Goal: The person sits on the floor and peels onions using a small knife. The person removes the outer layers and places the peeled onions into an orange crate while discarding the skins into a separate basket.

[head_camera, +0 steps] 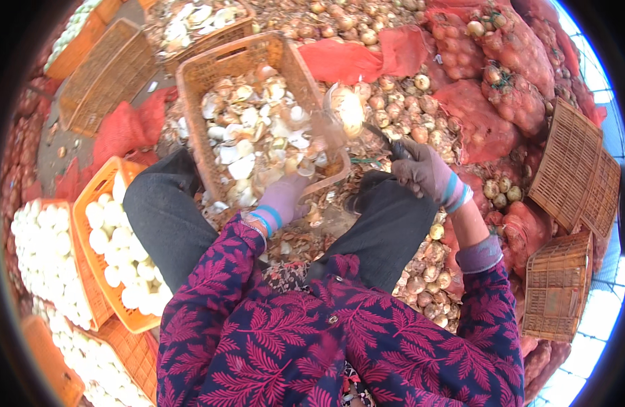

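Observation:
My right hand, in a purple glove with a darkened palm, grips a knife by its dark handle. The blade points up and left, towards a very bright, sunlit patch of onion beside the crate. My left hand, gloved too, is at the near rim of a worn orange plastic crate. Its fingers are blurred against the peelings, so I cannot tell whether they hold anything. Onion skins and white trimmings lie inside this crate, which leans tilted between my knees.
At the left an orange crate holds peeled white onions. Unpeeled onions lie heaped to the right, with red mesh sacks behind. Brown plastic crates stand at the right and upper left.

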`<move>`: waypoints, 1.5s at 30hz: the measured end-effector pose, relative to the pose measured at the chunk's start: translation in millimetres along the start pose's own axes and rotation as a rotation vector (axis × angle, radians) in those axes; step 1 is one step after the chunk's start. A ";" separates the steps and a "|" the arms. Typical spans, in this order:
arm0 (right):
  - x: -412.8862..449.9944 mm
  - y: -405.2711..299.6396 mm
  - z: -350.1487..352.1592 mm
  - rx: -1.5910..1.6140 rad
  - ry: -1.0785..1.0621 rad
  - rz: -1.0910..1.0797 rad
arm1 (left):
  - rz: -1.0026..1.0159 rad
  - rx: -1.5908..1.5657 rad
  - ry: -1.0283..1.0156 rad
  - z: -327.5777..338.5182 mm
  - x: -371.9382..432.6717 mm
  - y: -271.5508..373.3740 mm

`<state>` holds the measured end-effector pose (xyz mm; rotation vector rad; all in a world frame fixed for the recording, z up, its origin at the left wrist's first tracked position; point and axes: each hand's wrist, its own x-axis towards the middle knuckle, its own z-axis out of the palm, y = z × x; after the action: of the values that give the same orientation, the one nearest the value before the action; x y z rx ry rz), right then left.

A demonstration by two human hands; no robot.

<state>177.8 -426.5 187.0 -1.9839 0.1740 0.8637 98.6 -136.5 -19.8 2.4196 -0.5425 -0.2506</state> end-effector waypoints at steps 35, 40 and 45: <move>-5.2 12.2 219.3 0.447 -0.571 0.116 | -0.055 -1.898 0.839 -115.4 -221.5 -61.4; 73.1 74.1 266.5 0.868 -0.850 0.491 | 0.210 -1.980 0.965 -130.1 -301.7 -74.3; 148.6 22.5 227.2 1.223 -0.386 0.001 | 0.117 -1.836 0.922 -127.2 -310.7 -49.1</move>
<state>163.9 -224.4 4.7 -0.6714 0.3668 0.8164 -125.3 104.9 62.0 0.5229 0.0898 0.3293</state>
